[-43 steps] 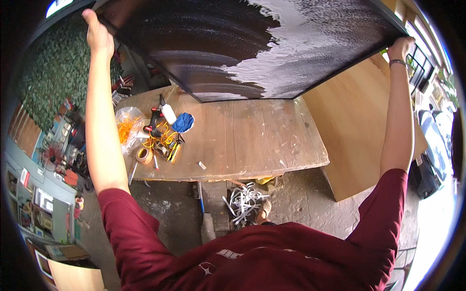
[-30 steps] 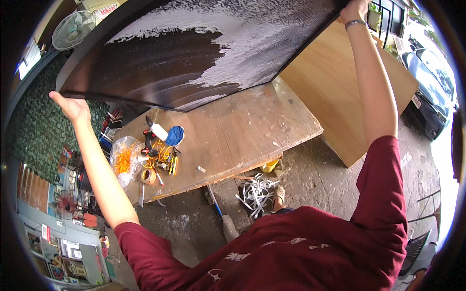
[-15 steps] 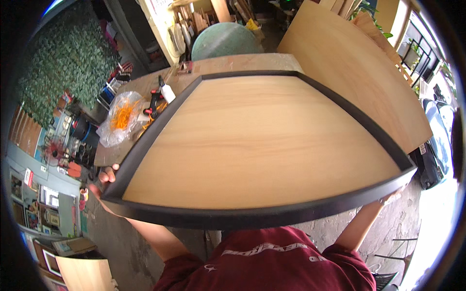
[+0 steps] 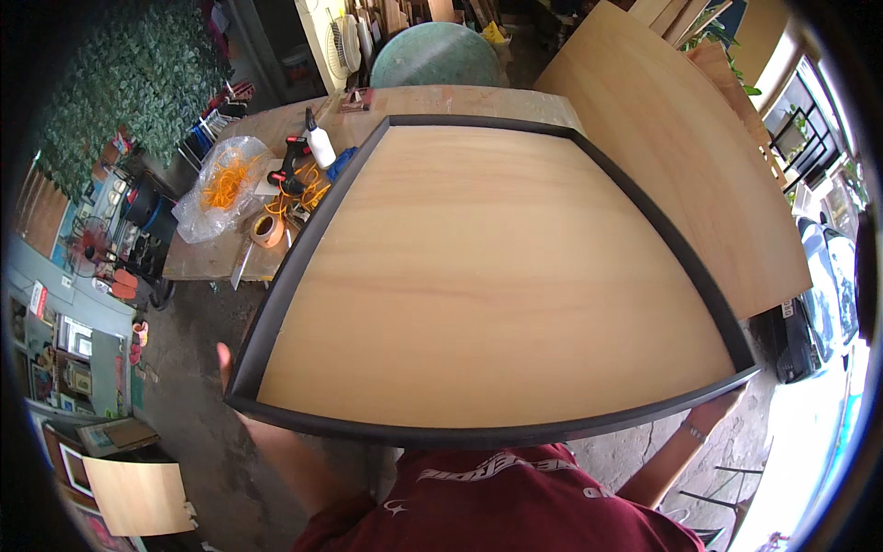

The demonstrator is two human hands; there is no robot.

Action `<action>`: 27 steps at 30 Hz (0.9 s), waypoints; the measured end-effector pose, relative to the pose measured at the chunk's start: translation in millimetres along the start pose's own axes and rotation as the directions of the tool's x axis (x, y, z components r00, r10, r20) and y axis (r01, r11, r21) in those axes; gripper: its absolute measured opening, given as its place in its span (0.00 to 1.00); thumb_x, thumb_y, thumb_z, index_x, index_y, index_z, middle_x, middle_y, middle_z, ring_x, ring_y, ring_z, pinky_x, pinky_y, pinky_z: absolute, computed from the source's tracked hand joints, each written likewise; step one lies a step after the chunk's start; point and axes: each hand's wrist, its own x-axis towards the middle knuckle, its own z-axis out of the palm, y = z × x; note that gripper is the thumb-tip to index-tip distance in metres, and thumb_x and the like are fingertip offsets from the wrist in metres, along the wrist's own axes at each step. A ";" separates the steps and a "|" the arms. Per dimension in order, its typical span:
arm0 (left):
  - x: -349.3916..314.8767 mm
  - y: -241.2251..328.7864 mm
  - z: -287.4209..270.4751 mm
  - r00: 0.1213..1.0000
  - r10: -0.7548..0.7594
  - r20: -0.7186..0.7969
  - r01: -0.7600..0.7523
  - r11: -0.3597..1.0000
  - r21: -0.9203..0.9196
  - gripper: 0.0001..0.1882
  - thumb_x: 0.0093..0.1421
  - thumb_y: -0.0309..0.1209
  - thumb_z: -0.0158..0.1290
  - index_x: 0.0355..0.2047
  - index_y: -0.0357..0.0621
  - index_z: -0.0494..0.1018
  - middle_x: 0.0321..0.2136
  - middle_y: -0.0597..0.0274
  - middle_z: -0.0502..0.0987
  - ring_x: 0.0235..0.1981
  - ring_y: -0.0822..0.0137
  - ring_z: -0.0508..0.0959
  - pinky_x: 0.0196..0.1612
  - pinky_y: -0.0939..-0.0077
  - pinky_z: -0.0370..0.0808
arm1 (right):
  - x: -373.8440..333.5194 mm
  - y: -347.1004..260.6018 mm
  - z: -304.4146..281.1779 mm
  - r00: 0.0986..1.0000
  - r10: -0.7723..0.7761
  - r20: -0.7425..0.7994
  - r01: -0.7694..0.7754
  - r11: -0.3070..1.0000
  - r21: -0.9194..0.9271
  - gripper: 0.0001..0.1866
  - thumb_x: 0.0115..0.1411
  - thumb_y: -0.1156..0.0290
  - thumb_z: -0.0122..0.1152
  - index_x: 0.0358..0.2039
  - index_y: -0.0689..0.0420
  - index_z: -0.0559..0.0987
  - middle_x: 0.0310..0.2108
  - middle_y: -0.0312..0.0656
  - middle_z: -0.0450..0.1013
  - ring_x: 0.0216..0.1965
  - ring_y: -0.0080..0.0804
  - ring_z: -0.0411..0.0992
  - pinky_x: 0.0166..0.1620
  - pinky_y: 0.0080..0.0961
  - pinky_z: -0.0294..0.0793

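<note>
A large framed wooden panel [image 4: 506,285] with a raised black rim reaches from my body out over the worktable. My left hand [image 4: 225,364] supports it at the near left corner, with one digit sticking up outside the rim and the other fingers hidden underneath. At the near right corner my right hand [image 4: 725,408] grips it from below; its fingers are mostly covered by the rim. A bracelet [image 4: 694,431] circles my right wrist.
The worktable [image 4: 207,262] carries a power tool [image 4: 292,166], a white bottle [image 4: 320,145], a tape roll [image 4: 268,230] and orange cord [image 4: 230,184] in clear plastic. A bare wooden sheet [image 4: 662,156] leans at right. Behind stands a round green tabletop [image 4: 437,57].
The near edge of the framed panel has dropped and its left corner has shifted right. More of the worktable's left side shows, including the tape roll. Both hands have moved with the panel.
</note>
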 end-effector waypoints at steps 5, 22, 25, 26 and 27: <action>-60.0 -16.1 -72.1 0.904 -0.175 -0.391 0.220 0.973 0.074 0.37 0.72 0.55 0.36 0.61 0.29 0.65 0.54 0.43 0.76 0.51 0.54 0.79 0.57 0.58 0.74 | -1.8 28.1 -79.0 0.924 0.377 -0.065 -0.363 0.918 0.159 0.25 0.70 0.57 0.44 0.54 0.66 0.75 0.55 0.54 0.74 0.52 0.46 0.75 0.57 0.40 0.76; -46.2 -81.8 -186.1 0.564 -0.448 -0.694 0.824 0.358 0.439 0.38 0.62 0.43 0.60 0.64 0.31 0.60 0.57 0.50 0.72 0.57 0.61 0.72 0.59 0.69 0.66 | 27.2 134.9 -178.8 0.286 0.954 0.091 -0.728 0.278 -0.627 0.55 0.58 0.23 0.42 0.62 0.65 0.68 0.59 0.51 0.71 0.59 0.45 0.69 0.63 0.47 0.65; -55.5 -108.6 -222.5 0.573 -0.348 -0.742 0.813 0.360 0.458 0.37 0.62 0.44 0.61 0.62 0.30 0.63 0.55 0.50 0.74 0.56 0.61 0.73 0.58 0.68 0.67 | 41.2 180.4 -180.1 0.153 0.988 -0.009 -0.627 0.090 -0.774 0.56 0.59 0.23 0.41 0.68 0.63 0.60 0.67 0.49 0.62 0.66 0.43 0.62 0.67 0.42 0.60; -59.6 -120.3 -235.0 0.594 -0.314 -0.741 0.796 0.364 0.484 0.37 0.62 0.45 0.61 0.62 0.30 0.64 0.54 0.50 0.74 0.55 0.61 0.73 0.58 0.68 0.67 | 38.6 198.7 -179.6 0.199 0.980 -0.015 -0.572 0.104 -0.813 0.56 0.59 0.23 0.41 0.69 0.62 0.59 0.67 0.48 0.61 0.67 0.42 0.61 0.68 0.41 0.59; -61.5 -127.9 -239.4 0.613 -0.279 -0.739 0.780 0.364 0.510 0.37 0.62 0.45 0.61 0.61 0.30 0.64 0.54 0.49 0.74 0.55 0.61 0.73 0.58 0.68 0.68 | 34.5 210.5 -177.4 0.243 0.970 -0.018 -0.517 0.114 -0.848 0.56 0.59 0.24 0.41 0.70 0.61 0.57 0.68 0.47 0.60 0.68 0.41 0.60 0.69 0.40 0.58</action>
